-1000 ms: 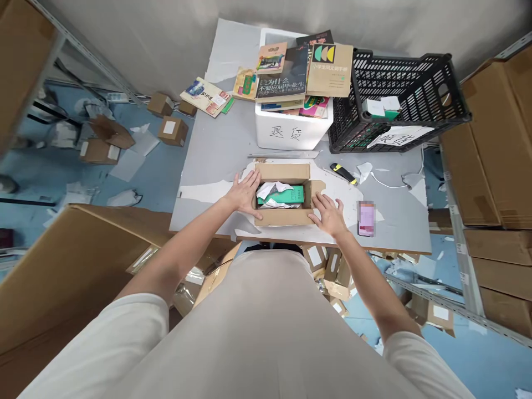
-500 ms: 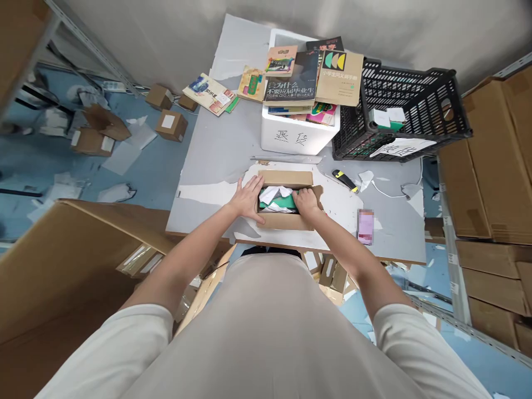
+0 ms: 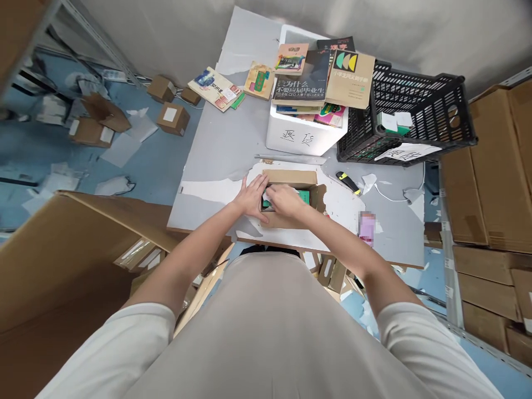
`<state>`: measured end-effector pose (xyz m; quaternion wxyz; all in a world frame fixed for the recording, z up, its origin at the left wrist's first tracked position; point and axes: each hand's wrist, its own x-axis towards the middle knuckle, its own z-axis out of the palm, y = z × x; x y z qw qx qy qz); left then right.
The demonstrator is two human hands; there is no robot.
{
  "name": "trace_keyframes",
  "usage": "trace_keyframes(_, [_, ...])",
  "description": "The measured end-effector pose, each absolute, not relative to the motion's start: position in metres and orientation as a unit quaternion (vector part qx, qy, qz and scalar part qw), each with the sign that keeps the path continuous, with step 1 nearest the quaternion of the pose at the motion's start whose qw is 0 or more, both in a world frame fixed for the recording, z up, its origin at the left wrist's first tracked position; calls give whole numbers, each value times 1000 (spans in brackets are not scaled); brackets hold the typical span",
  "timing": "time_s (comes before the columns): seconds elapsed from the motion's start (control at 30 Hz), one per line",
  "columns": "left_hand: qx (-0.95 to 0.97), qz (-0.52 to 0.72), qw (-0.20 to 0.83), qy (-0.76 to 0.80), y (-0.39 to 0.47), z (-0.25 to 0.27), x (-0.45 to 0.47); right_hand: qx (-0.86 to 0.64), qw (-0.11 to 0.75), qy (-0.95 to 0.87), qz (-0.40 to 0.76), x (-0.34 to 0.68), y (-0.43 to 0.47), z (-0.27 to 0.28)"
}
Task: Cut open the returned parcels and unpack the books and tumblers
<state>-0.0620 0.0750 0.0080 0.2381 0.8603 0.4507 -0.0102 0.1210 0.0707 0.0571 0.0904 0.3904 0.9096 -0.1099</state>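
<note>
A small open cardboard box (image 3: pixel 290 177) lies on the table right in front of me, its long flaps folded outward. My left hand (image 3: pixel 251 197) rests on the box's left end with the fingers spread. Inside the box, my right hand (image 3: pixel 284 199) is closed around crumpled white paper (image 3: pixel 266 195) near the left end. Most of that paper is covered by my fingers. Beneath it a green item (image 3: pixel 305 196) shows to the right of my hand, with another bit of green at the left.
Behind stands a white foam box (image 3: pixel 291 136) heaped with books (image 3: pixel 301 77), beside a black plastic crate (image 3: pixel 432 111). A yellow-and-black box cutter (image 3: pixel 348 182) and a phone (image 3: pixel 366 228) lie to the right. A large open carton (image 3: pixel 83 249) stands at lower left.
My right hand has moved left inside the box, from its right end, and gathered the white paper. More of the green item's right side is uncovered. My left hand stays at the box's left end.
</note>
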Motion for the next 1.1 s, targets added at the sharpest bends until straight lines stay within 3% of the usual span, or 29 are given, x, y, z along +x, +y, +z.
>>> trace_keyframes(0.1, [862, -3, 240, 446, 75, 7, -63, 359, 135, 908, -170, 106, 79, 43])
trace_keyframes(0.2, [863, 1, 238, 445, 74, 8, -64, 409, 182, 884, -137, 108, 84, 28])
trace_keyframes(0.57, [861, -4, 235, 451, 73, 7, -64, 437, 204, 870, -108, 86, 83, 7])
trace_keyframes(0.67, [863, -3, 237, 447, 73, 8, -64, 433, 164, 877, -125, 98, 80, 21])
trace_keyframes(0.9, [861, 13, 249, 444, 72, 7, -67, 425, -48, 883, -193, 158, 71, 54])
trace_keyframes(1.1, [863, 3, 252, 438, 73, 9, -66, 468, -15, 870, -155, 198, 63, 59])
